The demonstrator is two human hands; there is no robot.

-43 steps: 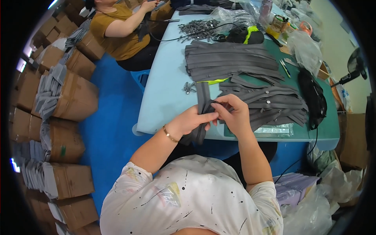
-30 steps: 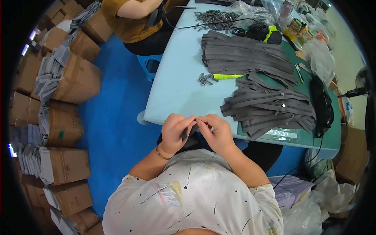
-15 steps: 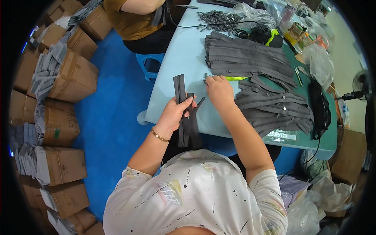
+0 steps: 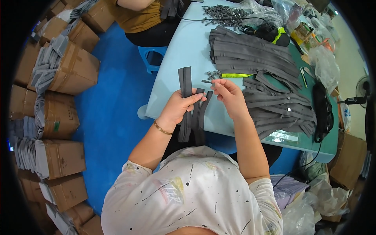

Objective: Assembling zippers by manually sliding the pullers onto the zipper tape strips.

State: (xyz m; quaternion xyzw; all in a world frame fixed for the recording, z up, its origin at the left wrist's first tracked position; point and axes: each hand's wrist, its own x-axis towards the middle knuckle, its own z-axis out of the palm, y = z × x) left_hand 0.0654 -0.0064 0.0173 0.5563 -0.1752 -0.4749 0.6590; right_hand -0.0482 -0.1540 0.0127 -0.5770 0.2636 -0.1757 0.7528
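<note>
My left hand grips a bundle of dark grey zipper strips that hangs over the near edge of the light blue table. One strip stands up above the hand. My right hand pinches a small metal zipper slider at its fingertips, close to the tops of the strips. A few loose sliders lie on the table just beyond it, beside a yellow strip.
Two heaps of grey zipper strips cover the table's right half. A pile of metal sliders and black cables lie at the far end. Another person sits at the far left corner. Cardboard boxes with grey strips line the blue floor.
My right hand has drawn back from the loose sliders on the table toward the strips, now with a slider in its fingertips. My left hand keeps its grip on the strips.
</note>
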